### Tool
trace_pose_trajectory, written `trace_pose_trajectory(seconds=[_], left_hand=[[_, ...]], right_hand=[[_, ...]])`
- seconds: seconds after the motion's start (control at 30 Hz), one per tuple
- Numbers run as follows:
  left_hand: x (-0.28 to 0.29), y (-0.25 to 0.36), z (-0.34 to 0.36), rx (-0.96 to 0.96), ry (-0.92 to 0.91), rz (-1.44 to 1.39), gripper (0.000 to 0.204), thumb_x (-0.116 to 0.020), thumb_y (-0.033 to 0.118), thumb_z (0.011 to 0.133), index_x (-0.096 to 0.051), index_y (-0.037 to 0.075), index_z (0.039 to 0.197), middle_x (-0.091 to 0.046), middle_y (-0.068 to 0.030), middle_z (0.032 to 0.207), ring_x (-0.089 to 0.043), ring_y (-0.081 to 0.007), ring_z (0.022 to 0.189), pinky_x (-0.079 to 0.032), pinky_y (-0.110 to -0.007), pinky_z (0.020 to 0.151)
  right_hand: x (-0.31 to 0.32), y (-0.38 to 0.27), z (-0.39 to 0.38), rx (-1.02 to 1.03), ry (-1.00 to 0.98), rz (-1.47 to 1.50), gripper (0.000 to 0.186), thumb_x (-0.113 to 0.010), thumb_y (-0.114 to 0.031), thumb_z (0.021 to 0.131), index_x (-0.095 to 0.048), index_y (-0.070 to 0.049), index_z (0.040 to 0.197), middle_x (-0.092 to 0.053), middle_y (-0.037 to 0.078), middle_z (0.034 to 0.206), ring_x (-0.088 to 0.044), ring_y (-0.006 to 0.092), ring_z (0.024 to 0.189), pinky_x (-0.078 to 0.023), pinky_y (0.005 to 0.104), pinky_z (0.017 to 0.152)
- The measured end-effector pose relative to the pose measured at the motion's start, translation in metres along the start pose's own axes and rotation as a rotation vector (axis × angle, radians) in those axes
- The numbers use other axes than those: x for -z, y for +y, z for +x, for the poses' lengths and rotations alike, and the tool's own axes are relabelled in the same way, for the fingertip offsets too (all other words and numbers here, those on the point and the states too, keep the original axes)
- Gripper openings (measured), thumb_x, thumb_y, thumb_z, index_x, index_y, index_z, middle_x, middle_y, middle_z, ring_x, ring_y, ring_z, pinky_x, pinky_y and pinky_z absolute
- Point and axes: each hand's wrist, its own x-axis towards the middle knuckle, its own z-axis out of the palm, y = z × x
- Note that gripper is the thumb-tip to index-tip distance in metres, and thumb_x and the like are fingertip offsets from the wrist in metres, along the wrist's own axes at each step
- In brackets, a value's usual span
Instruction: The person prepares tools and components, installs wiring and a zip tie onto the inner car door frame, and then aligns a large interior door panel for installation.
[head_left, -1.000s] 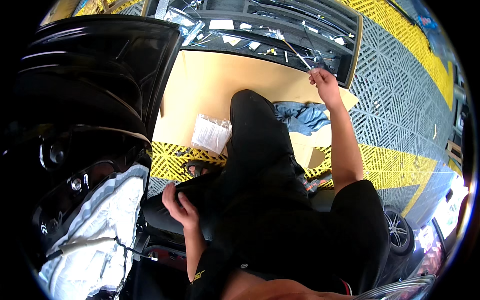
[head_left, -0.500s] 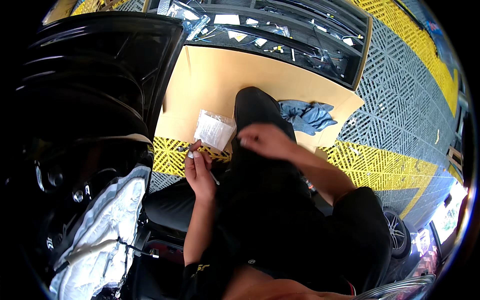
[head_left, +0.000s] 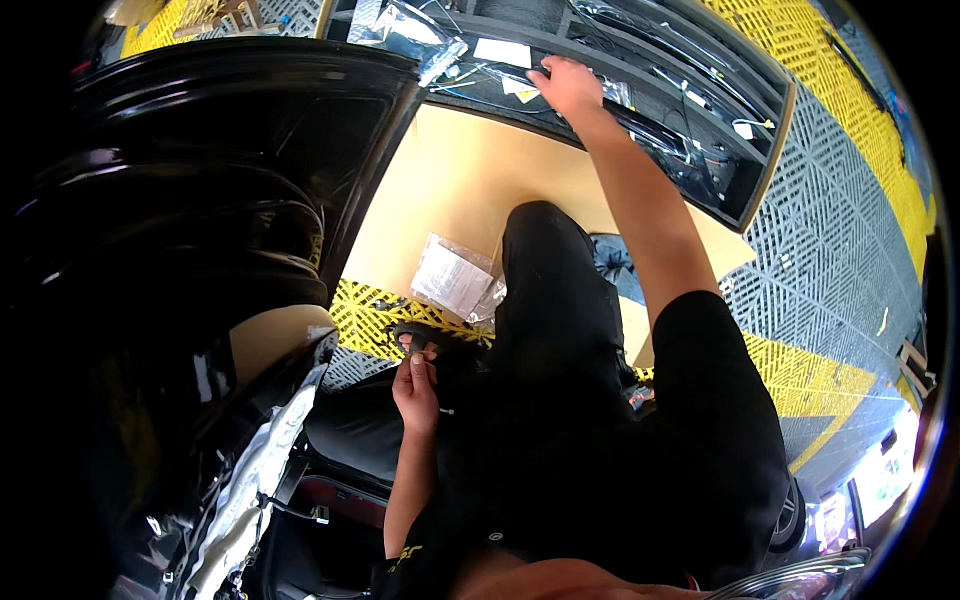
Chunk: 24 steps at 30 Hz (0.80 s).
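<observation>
In the head view, my left hand (head_left: 416,392) is pinched on a thin rod (head_left: 446,411), mostly hidden by it, above my dark-trousered left leg. My right hand (head_left: 568,88) reaches over the long black parts case (head_left: 745,190), its fingers slightly apart and curved beside a white paper slip (head_left: 503,52) and small parts. Whether it touches any of them is unclear. A clear bag with papers (head_left: 447,275) lies on the cardboard sheet (head_left: 420,170). Right of my knee, a blue-grey cloth (head_left: 615,262) is partly covered by my forearm.
A black car door panel (head_left: 230,130) fills the left, with white padded lining (head_left: 265,460) and cables below. Yellow and grey grid flooring (head_left: 820,250) surrounds the cardboard. A car wheel (head_left: 785,520) shows at lower right, and wooden pieces (head_left: 240,18) at top left.
My right hand has gone from the case down to near my left hand and back up into the case. The thin rod it held is now in my left hand.
</observation>
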Motion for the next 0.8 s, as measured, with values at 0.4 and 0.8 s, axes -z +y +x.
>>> trace_pose_trajectory(seconds=[0.4, 0.8], left_hand=[[-0.010, 0.023, 0.031, 0.020, -0.136, -0.148, 0.030, -0.052, 0.031, 0.109, -0.051, 0.010, 0.088, -0.044, 0.0049, 0.069, -0.035, -0.0047, 0.056, -0.027, -0.023, 0.050], [-0.141, 0.061, 0.073, 0.202, -0.448, -0.434, 0.030, -0.069, 0.030, 0.100, -0.052, 0.010, 0.115, -0.062, -0.0103, 0.130, -0.066, -0.0278, 0.119, -0.058, -0.043, 0.092]], right_hand=[[0.023, -0.025, -0.109, 0.388, 0.724, 0.567, 0.017, -0.079, -0.007, 0.079, -0.072, -0.008, 0.095, -0.077, 0.005, 0.105, -0.073, 0.0261, 0.089, -0.058, 0.0352, 0.077], [0.054, 0.012, -0.328, 0.616, 0.341, 0.840, 0.024, -0.071, 0.003, 0.084, -0.054, -0.007, 0.099, -0.073, 0.020, 0.116, -0.074, 0.0304, 0.105, -0.060, 0.0379, 0.084]])
